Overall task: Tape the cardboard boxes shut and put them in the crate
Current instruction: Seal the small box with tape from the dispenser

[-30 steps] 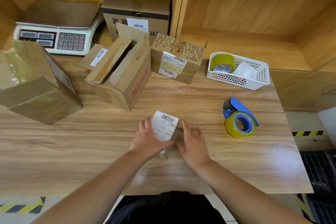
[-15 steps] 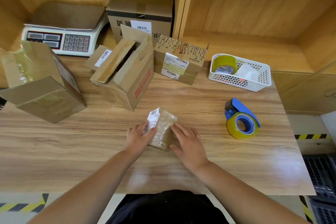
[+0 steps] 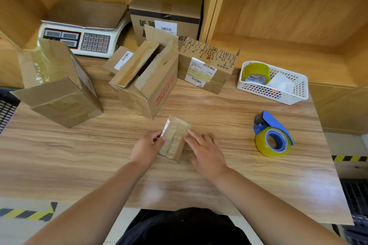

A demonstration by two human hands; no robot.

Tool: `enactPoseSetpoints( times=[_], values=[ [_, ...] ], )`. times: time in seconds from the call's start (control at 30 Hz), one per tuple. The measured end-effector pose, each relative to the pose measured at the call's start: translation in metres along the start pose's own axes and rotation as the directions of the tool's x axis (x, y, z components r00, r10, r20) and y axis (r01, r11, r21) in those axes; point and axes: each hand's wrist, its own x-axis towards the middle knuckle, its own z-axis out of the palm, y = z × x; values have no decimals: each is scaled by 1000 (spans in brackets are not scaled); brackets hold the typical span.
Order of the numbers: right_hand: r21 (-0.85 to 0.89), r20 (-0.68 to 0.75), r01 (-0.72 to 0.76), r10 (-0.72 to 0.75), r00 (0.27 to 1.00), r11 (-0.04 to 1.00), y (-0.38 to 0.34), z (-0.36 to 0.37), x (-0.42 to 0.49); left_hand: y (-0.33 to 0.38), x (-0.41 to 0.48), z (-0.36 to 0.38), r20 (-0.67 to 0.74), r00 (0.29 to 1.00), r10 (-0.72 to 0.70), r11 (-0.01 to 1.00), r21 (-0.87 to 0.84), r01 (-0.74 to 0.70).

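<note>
Two hands at small taped box, lying near-centre on table. Pinching its left edge with curled fingers, left hand; resting straight-fingered on its right edge, right hand. Far right, white basket holding yellow tape roll and a white item. Farther back, red-printed carton, flaps open, contents hidden.

a wood-grain table carries a small box near its middle, an open box just behind it, a taped box at the left, a patterned box and white basket further back, and a tape dispenser at the right.
</note>
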Motion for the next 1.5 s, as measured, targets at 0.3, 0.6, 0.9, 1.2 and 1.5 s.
enactPoseSetpoints(
  times=[0.3, 0.6, 0.9, 1.2, 1.5],
  values=[
    [93, 150, 13, -27, 988, 996, 2, -17, 12, 2, 1, -5, -3, 1000, -24, 1000, -9, 24],
    [241, 238, -304, 248, 939, 922, 7, 4, -7, -1, 0, 2, -39, 994, -103, 987, -127, 97],
    [333, 250, -319, 243, 937, 887, -2, 1, -4, 3, 5, 8, -47, 987, -156, 952, -273, 137],
    [343, 176, -300, 252, 951, 890, -10, 2, 6, 9, 9, -10, -144, 988, 49, 999, -1, -49],
    [387, 175, -261, 207, 962, 884, -15, 7, 11, -3, 5, -19, -53, 995, -83, 982, -175, 73]
  ],
)
